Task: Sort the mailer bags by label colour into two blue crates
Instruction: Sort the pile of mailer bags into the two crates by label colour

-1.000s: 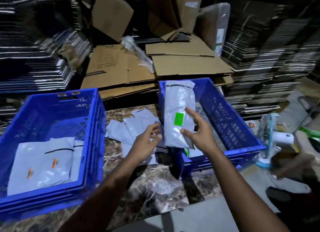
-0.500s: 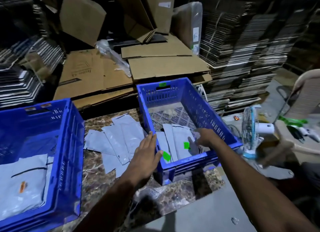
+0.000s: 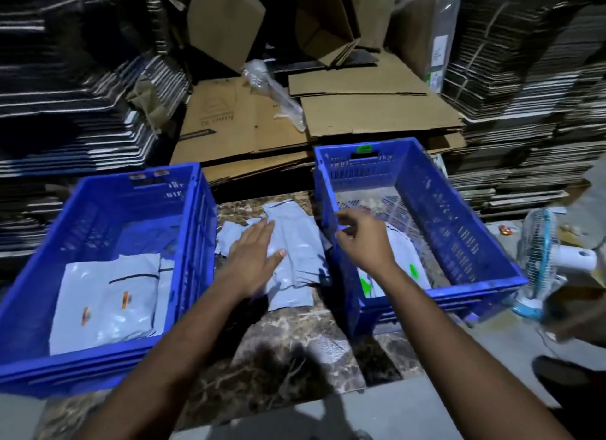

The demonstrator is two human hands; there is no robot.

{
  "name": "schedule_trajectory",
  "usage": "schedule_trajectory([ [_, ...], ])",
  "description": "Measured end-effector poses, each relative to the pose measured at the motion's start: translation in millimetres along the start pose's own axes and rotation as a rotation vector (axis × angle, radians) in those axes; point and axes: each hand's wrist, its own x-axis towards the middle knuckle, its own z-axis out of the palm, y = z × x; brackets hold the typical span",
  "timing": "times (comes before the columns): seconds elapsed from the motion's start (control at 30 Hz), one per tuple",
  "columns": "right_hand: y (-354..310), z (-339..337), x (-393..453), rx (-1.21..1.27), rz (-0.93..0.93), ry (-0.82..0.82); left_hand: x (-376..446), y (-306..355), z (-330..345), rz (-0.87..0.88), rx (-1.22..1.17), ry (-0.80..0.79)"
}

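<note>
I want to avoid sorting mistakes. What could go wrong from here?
1. The loose bags under the left hand overlap and show no labels, so two may be lifted together.
2. The right hand hovers over the right crate rim and may knock it.

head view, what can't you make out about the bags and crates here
- Loose bags, head view: lying label side down, partly under the left hand; label colours hidden.
- Right crate: the right hand and forearm cover some green-label bags; count unclear.
- Left crate: orange labels too small to read.
</note>
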Motion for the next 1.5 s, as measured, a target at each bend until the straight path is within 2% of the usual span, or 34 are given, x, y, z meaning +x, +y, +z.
schedule_trajectory([
  [0.13,-12.8,69.9,0.3,-0.011,-0.004,-0.174,-27.9,-68.6,-20.3,-0.135,0.117,0.127],
  [0.27,-3.1,127.8,8.5,-0.257,0.101,-0.337,-55.2,-102.9,-19.5,-0.218,0.208,0.065],
  [0.33,5.8,146.9,13.6,-0.433,0.093,-0.368,-58.7,-104.6,-15.3,-0.234,0.147,0.069],
  [0.43,24.1,165.4,19.9,-0.627,0.113,-0.355,-58.0,-102.8,-13.1,-0.226,0.059,0.146],
  [0.7,28.6,162.6,23.2,-0.610,0.334,-0.381,-60.1,-102.1,-11.6,-0.260,-0.096,0.241],
  [0.83,14.6,152.6,18.9,-0.614,0.302,-0.214,-61.3,-96.6,-17.0,-0.290,-0.153,0.284],
  [0.93,4.5,141.4,12.2,-0.483,0.240,-0.029,-63.3,-94.1,-19.4,-0.295,-0.140,0.285],
  [1.03,-4.4,130.4,1.3,-0.100,0.177,0.128,-65.5,-95.2,-17.7,-0.265,-0.064,0.304],
  [1.1,-9.4,120.8,-8.7,0.225,0.205,0.113,-66.0,-95.1,-16.9,-0.218,0.045,0.337],
  [1.2,-15.6,109.3,-30.5,0.645,0.295,-0.062,-69.0,-85.2,-16.4,-0.103,0.124,0.326],
  [1.27,-19.6,106.0,-46.2,0.792,0.341,-0.189,-74.8,-65.9,-16.9,-0.085,-0.148,0.277],
  [1.37,-23.8,104.8,-68.6,0.797,0.282,-0.309,-85.9,-24.8,-19.7,-0.252,-0.948,0.196],
  [1.4,-24.9,103.6,-73.4,0.766,0.236,-0.304,-87.5,-17.9,-16.4,-0.291,-1.086,0.210],
  [1.5,-35.3,89.7,-81.7,0.719,0.146,-0.234,-92.0,-8.6,-8.9,-0.308,-1.193,0.274],
])
